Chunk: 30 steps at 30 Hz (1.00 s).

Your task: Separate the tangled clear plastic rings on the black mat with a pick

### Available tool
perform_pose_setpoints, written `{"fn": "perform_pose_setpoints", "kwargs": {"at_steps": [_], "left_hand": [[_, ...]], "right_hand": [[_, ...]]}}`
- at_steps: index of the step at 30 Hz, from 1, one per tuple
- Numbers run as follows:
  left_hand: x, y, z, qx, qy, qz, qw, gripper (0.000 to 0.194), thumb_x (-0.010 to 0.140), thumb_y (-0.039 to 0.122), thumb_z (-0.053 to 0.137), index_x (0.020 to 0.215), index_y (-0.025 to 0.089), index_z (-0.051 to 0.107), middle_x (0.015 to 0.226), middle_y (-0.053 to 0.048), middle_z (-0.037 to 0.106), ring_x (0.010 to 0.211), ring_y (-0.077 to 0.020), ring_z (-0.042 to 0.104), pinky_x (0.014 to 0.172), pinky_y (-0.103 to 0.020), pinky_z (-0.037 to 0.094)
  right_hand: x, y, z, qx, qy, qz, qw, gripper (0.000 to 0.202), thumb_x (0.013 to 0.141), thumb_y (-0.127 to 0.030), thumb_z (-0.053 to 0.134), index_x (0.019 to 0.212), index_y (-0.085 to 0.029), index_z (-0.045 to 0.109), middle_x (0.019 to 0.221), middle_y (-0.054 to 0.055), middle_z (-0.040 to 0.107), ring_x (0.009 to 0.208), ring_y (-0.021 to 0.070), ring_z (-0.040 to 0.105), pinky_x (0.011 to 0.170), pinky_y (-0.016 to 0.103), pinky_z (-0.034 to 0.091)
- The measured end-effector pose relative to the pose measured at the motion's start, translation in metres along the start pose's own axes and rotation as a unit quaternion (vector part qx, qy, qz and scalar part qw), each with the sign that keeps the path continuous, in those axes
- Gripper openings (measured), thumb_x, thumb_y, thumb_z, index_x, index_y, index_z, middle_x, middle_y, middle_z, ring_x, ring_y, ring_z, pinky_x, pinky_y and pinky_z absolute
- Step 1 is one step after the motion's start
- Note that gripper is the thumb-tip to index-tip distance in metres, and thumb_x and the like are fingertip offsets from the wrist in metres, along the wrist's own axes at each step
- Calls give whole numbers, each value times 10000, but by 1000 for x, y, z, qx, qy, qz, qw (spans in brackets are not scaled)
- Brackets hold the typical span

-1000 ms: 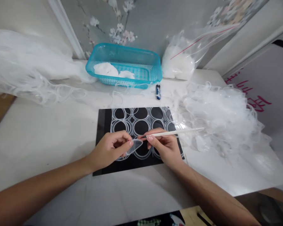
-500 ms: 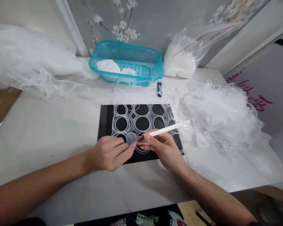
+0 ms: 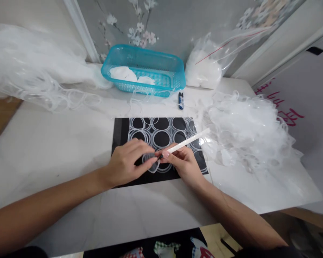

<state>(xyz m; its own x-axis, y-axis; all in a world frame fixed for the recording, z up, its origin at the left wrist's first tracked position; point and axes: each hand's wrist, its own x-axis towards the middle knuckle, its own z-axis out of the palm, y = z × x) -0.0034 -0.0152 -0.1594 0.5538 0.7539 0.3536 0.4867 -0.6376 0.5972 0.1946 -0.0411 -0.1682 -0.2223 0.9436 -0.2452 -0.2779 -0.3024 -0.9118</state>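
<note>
My left hand (image 3: 129,161) is closed, its thumb and forefinger pinching a small round translucent plastic disc (image 3: 150,160). Closed too is my right hand (image 3: 181,161), gripping a slim white stick-shaped tool (image 3: 190,140) with a dark tip. That tip is at the disc's edge, close to the left fingertips; whether it touches cannot be made out. Both hands are over a black mat (image 3: 120,143), on which lies a clear sheet (image 3: 171,138) patterned with rows of rings. The hands cover part of the lower row.
Behind the mat stands a turquoise basket (image 3: 145,50) with white pieces inside. A small blue-and-black tool (image 3: 180,100) lies beside it. Heaped ring-shaped plastic scraps (image 3: 247,125) are at right, more scraps (image 3: 43,75) at left. A clear zip bag (image 3: 204,70) stands behind, holding white material.
The disc has tilted and sits lower in my left fingers, appearing darker. My left hand has rolled forward over it. The white tool keeps its place against the disc's edge.
</note>
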Motion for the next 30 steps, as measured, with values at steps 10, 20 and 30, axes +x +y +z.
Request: {"fn": "perform_pose_setpoints", "kwargs": {"at_steps": [10, 20, 30], "left_hand": [[8, 7, -4, -222, -88, -221, 946, 249, 896, 348, 562, 728, 185, 648, 683, 13, 640, 644, -116, 582, 555, -205, 430], [6, 6, -3, -254, -94, -243, 932, 199, 875, 335, 582, 763, 177, 627, 571, 39, 606, 516, -92, 536, 467, -178, 402], [6, 5, -3, -270, -99, -246, 926, 184, 880, 331, 579, 778, 181, 613, 564, 44, 613, 516, -93, 548, 460, -177, 393]], "right_hand": [[2, -1, -3, -50, 19, -56, 997, 169, 815, -405, 717, 823, -237, 726, 940, 48, 756, 847, 190, 705, 787, 353, 592], [3, -2, 0, -38, 32, -44, 998, 225, 777, -445, 747, 834, -235, 692, 771, 23, 753, 702, 191, 728, 737, 376, 633], [2, 1, -2, -53, 23, -59, 997, 227, 803, -440, 724, 856, -223, 686, 775, 19, 743, 696, 171, 722, 723, 356, 631]]}}
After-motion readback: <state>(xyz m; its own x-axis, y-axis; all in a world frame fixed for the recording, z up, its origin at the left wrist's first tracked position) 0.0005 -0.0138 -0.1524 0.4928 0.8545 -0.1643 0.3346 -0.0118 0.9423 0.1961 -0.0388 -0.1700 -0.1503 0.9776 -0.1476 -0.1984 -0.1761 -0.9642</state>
